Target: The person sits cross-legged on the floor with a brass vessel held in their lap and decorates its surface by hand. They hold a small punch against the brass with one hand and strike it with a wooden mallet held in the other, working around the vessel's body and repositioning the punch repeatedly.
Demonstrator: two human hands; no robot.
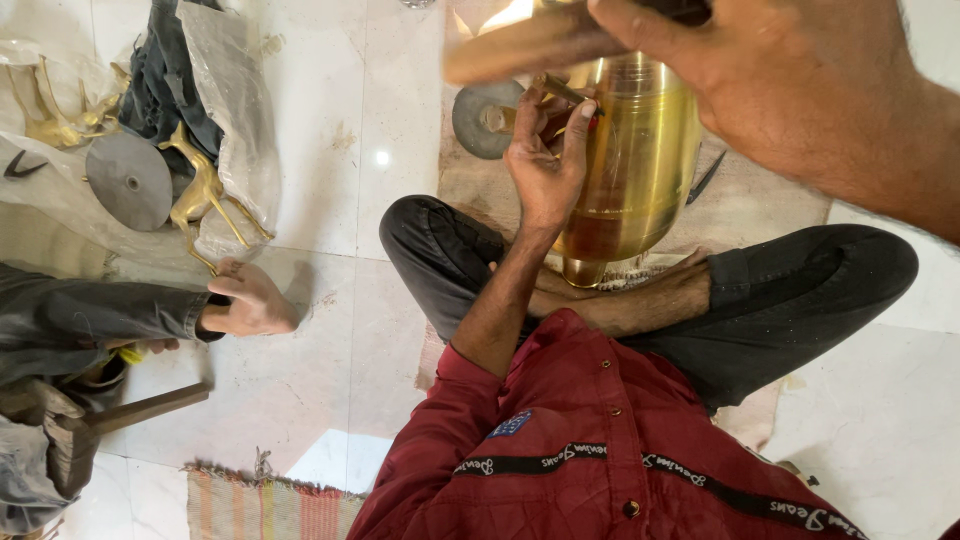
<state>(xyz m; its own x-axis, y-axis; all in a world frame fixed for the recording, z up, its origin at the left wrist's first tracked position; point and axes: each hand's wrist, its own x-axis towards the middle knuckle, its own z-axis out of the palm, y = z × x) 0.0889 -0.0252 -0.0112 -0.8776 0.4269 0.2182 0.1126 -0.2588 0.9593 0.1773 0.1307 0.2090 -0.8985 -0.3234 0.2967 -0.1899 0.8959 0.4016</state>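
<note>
White marble tile floor (340, 150), worn mat (745, 205) under the work, striped rug (270, 505) at the near edge. View looks down on a seated person in a dark red shirt (600, 440) and black trousers, legs crossed.

Brass vessel (635, 150): large, polished, lying tilted between the legs, narrow foot toward the body, resting on the mat.

Right hand (790, 85): close to the lens, blurred, raised above the vessel, fist closed round a wooden handle (520, 45) that runs out to the left.

Left hand (545, 150): forearm stretched forward, palm against the vessel's side, fingertips pinched on a thin metal tool (567, 92) set against the brass.

Grey disc (485, 120) just beside the left hand, on the mat. Dark pointed tool (706, 178) lies right of the vessel.

Far left: another person's hand (250, 300), grey sleeve, loosely curled on the floor. Beyond it, clear plastic wrapping (235, 100) holding brass deer figures (205, 190), plus a second grey disc (128, 180). Hammer (95, 425) near the lower left corner.
</note>
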